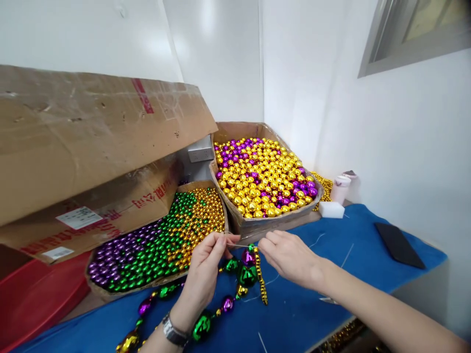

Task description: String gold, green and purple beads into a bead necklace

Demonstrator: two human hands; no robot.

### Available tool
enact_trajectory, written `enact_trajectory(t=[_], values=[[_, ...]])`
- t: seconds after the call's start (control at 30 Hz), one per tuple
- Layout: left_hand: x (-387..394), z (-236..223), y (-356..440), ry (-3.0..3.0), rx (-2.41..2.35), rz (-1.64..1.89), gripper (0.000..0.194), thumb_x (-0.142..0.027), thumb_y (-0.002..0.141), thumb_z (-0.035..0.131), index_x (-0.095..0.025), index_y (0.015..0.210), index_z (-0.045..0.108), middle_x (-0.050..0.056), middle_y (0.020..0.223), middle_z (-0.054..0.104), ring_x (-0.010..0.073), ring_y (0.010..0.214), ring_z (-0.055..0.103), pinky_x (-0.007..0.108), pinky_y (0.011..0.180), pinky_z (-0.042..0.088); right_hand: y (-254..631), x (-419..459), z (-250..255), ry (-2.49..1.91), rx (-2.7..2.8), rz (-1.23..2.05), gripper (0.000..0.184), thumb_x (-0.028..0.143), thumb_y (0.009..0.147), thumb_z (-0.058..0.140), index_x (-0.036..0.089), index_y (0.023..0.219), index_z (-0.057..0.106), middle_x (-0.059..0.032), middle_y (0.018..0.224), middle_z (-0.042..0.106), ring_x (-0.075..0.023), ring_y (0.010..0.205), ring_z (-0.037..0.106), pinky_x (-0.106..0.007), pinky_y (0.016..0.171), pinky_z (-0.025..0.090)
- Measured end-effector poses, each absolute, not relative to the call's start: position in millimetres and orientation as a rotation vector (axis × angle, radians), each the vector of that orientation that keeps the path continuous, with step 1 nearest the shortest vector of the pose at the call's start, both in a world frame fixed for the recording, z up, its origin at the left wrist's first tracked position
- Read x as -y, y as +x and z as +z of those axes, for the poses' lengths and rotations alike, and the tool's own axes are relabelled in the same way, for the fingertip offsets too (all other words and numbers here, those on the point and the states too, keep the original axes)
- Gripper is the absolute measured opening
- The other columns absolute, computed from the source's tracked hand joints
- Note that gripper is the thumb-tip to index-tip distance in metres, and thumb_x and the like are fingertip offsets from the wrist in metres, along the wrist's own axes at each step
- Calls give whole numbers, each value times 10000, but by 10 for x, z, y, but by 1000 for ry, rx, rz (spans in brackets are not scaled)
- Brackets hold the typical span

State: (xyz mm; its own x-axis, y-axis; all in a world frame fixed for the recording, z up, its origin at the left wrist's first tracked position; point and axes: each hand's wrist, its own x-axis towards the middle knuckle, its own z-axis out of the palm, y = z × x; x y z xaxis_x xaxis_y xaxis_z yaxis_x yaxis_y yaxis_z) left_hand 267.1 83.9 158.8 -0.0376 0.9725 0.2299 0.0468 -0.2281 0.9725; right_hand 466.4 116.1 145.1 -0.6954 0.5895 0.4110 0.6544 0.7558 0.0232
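My left hand point(206, 264) is closed in a pinch on one part of a thin pale string point(241, 244). My right hand point(290, 256) pinches the same string farther right, so a short stretch runs straight between them. Just below, between the hands, hangs a bead necklace with large shiny green, purple and gold beads point(247, 276). A short strand of small gold beads point(259, 277) dangles beside it. The rest of the necklace loops over the blue cloth point(290, 318), passing behind my left wrist, which wears a watch point(174, 332). My fingers hide the string's ends.
An open carton point(239, 225) of gold and purple beads stands behind. To its left, a shallow box point(121, 293) holds small purple, green and gold beads under large cardboard flaps point(91, 127). A white block point(331, 210), a dark flat object point(399, 245) and a red basin point(47, 299) lie around.
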Motion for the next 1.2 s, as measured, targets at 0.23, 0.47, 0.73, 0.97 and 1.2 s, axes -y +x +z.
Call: enact_trajectory(t=[0.23, 0.47, 0.73, 0.97, 1.2], values=[[-893, 1866, 2744, 1358, -826, 1364, 213, -307, 916, 447, -187, 756, 518, 20, 693, 655, 141, 620, 590, 247, 558, 459, 4657, -1279, 1734, -784, 2610, -460, 244, 237, 942, 362, 178, 775, 530, -21, 736, 542, -146, 670, 429, -272, 618, 315], [-1088, 2757, 2750, 2036, -1000, 1498, 178, -251, 880, 524, -177, 727, 576, -53, 461, 506, 101, 450, 541, 213, 461, 410, 4571, -1477, 2515, -577, 2576, -711, 303, 223, 942, 304, 159, 743, 523, -38, 738, 494, -158, 677, 364, -310, 634, 277], [-1011, 3409, 2659, 2129, -960, 1657, 206, -264, 853, 577, -163, 675, 601, -56, 400, 483, 78, 370, 496, 209, 369, 297, 4463, -1535, 3231, -409, 2472, -1112, 273, 144, 923, 272, 146, 782, 506, -52, 735, 484, -172, 675, 375, -327, 617, 267], [-953, 3222, 2565, 2084, -1048, 1613, 205, -275, 830, 587, -162, 659, 595, -43, 398, 479, 103, 383, 519, 219, 374, 323, 4458, -1468, 3122, -376, 2587, -1071, 276, 157, 937, 285, 154, 757, 495, -49, 727, 501, -164, 664, 374, -320, 620, 265], [-977, 2832, 2576, 1990, -1129, 1463, 265, -289, 856, 544, -174, 618, 521, -28, 453, 544, 82, 417, 490, 188, 434, 361, 4519, -1515, 2690, -408, 2709, -719, 243, 173, 922, 358, 170, 731, 508, -50, 724, 521, -170, 683, 390, -322, 637, 280]])
